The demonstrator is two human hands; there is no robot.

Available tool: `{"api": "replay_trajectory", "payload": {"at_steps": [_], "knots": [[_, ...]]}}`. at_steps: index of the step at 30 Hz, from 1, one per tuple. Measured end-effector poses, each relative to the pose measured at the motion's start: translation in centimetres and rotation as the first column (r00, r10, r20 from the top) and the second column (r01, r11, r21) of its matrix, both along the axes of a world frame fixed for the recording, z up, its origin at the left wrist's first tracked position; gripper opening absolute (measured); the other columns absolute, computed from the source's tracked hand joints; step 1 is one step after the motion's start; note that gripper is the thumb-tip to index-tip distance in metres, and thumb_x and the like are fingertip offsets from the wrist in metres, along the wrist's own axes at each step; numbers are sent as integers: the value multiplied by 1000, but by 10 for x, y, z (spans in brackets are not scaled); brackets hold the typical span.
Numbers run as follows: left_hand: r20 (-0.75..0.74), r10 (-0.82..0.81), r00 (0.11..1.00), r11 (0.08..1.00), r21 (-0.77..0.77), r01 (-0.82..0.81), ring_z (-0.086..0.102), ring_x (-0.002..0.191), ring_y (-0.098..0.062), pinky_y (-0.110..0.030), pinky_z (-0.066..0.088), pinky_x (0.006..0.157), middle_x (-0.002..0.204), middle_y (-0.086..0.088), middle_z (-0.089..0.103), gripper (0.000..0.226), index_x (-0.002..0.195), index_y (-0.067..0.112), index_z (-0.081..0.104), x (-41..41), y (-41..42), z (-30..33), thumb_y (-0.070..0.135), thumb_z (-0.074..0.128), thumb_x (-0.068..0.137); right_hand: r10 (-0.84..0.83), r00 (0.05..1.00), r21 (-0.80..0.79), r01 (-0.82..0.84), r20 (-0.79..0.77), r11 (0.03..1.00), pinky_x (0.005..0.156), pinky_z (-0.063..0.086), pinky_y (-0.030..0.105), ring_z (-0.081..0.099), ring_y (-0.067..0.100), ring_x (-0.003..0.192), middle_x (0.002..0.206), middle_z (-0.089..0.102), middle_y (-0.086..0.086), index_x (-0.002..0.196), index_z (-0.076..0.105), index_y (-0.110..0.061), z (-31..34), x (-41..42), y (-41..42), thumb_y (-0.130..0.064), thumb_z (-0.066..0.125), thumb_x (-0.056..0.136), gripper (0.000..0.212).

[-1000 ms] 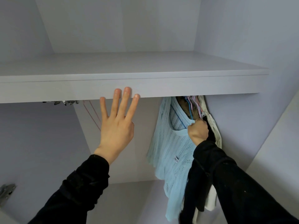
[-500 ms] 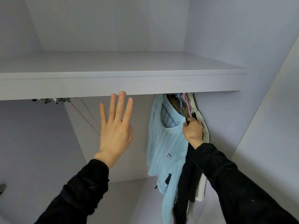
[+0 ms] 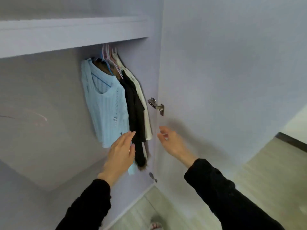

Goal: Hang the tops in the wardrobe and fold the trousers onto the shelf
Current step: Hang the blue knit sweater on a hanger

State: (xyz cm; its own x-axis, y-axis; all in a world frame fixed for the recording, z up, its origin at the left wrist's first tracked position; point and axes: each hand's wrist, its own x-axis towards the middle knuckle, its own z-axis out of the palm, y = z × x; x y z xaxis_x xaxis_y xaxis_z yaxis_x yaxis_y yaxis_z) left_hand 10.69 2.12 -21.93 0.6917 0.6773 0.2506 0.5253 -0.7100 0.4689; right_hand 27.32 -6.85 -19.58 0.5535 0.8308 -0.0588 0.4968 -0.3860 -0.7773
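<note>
Head view: both my hands free in front of the hung tops, gripping nothing.

Head view, single camera, frame somewhat blurred. My left hand (image 3: 120, 151) reaches up from six o'clock, back of the hand towards me, fingers straight and together, the tips overlapping the lower hem of the light blue knit top (image 3: 106, 103) and the black top (image 3: 134, 107); contact cannot be confirmed. My right hand (image 3: 172, 141) extends from four o'clock, fingers loosely spread, released, in front of the open wardrobe door (image 3: 224, 80), just below the metal hinge (image 3: 156, 106). Three tops hang from coloured hangers (image 3: 108, 53) under the shelf (image 3: 66, 37) at twelve o'clock: blue at left, black in the middle, a white top (image 3: 146, 117) at right, packed touching. Both sleeves are black.
</note>
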Motion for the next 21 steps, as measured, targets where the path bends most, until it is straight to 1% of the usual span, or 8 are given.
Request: {"api": "replay_trajectory", "payload": {"at_steps": [2, 6, 9, 10, 12, 15, 17, 21], "knots": [[23, -63, 998, 993, -98, 65, 37, 133, -20, -20, 22, 107, 144, -5, 41, 43, 141, 10, 39, 7, -30, -18, 14, 41, 99, -56, 998, -26, 55, -39, 998, 92, 41, 24, 57, 23, 112, 127, 56, 8, 134, 47, -12, -13, -9, -50, -21, 46, 99, 36], [34, -220, 975, 934, -281, 221, 46, 125, -19, -24, 33, 103, 137, -4, 48, 37, 135, 11, 47, 26, -105, -46, 12, 43, 98, -206, 976, -106, 198, -71, 975, 91, 42, 24, 61, 24, 103, 119, 62, 10, 128, 53, -10, -50, -24, -159, -18, 49, 97, 33], [-5, -372, 928, 878, -326, 350, 49, 122, -21, -28, 36, 102, 136, -5, 50, 38, 135, 13, 47, 45, -167, -66, 13, 43, 97, -374, 917, -155, 352, -139, 923, 90, 41, 24, 61, 23, 102, 117, 63, 10, 127, 54, -11, -73, -29, -236, -18, 49, 97, 31], [-34, -450, 893, 841, -352, 411, 48, 124, -20, -24, 34, 102, 137, -4, 49, 38, 135, 12, 47, 56, -202, -75, 12, 43, 97, -459, 875, -171, 433, -157, 885, 90, 41, 24, 61, 23, 103, 116, 64, 10, 127, 55, -11, -82, -31, -276, -17, 50, 96, 31], [-60, -514, 856, 810, -363, 461, 45, 128, -17, -18, 28, 101, 139, -2, 48, 39, 137, 13, 45, 62, -230, -82, 13, 41, 98, -531, 828, -172, 505, -179, 846, 91, 42, 26, 60, 24, 104, 115, 64, 10, 126, 56, -10, -86, -31, -307, -16, 50, 96, 31], [-111, -650, 752, 726, -385, 570, 45, 127, -17, -22, 30, 103, 139, -2, 49, 39, 137, 15, 46, 87, -304, -96, 14, 40, 98, -679, 703, -178, 655, -212, 734, 90, 42, 27, 60, 25, 104, 112, 65, 13, 123, 58, -9, -98, -25, -389, -14, 52, 95, 30], [-135, -701, 700, 682, -413, 604, 44, 129, -17, -23, 30, 104, 140, -3, 48, 40, 138, 14, 45, 100, -344, -101, 14, 40, 98, -736, 639, -195, 711, -221, 676, 89, 41, 26, 60, 25, 105, 112, 65, 12, 123, 57, -9, -102, -22, -435, -15, 52, 95, 30], [-140, -815, 563, 561, -438, 703, 43, 129, -15, -14, 24, 100, 141, -3, 47, 40, 138, 12, 45, 151, -451, -112, 12, 40, 98, -824, 522, -229, 793, -220, 564, 84, 41, 22, 60, 25, 105, 114, 64, 12, 126, 55, -9, -114, -8, -561, -15, 50, 96, 31]]}}
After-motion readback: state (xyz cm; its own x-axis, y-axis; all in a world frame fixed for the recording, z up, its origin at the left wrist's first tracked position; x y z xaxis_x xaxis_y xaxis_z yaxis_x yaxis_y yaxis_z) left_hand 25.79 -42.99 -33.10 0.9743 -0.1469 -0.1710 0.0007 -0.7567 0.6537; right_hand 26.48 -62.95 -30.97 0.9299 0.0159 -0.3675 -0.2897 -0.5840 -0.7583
